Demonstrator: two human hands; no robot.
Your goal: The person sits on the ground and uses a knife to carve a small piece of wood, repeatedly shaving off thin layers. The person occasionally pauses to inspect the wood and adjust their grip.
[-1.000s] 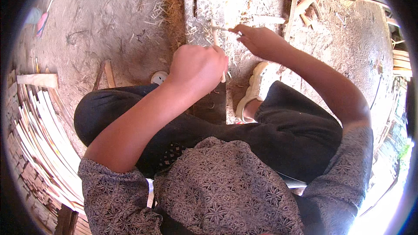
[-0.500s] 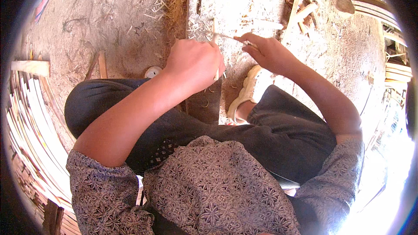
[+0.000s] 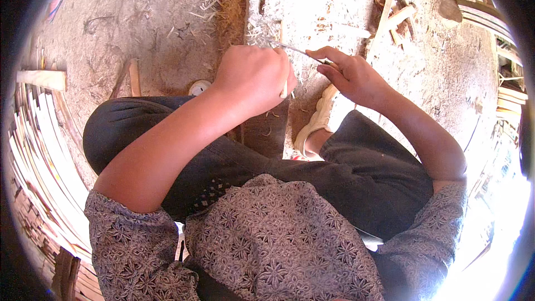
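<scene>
My left hand is closed in a fist round a thin pale wooden stick, whose upper end sticks out past the knuckles and whose lower end shows below the fist. In my right hand is a knife, its handle mostly hidden by the fingers. The narrow blade reaches leftward to the stick just above my left fist; whether it touches or only crosses behind cannot be made out. Beneath both hands lies a long wooden board with shavings on it.
Wood offcuts lie crossed on the dirt floor at the upper right. Pale shavings are heaped along the board. Bundled wooden strips stand at the left, more strips at the right. My foot wears a cream clog.
The knife blade is now farther left relative to the stick and shows more clearly. Both hands keep their hold, and the whole view has shifted slightly.
</scene>
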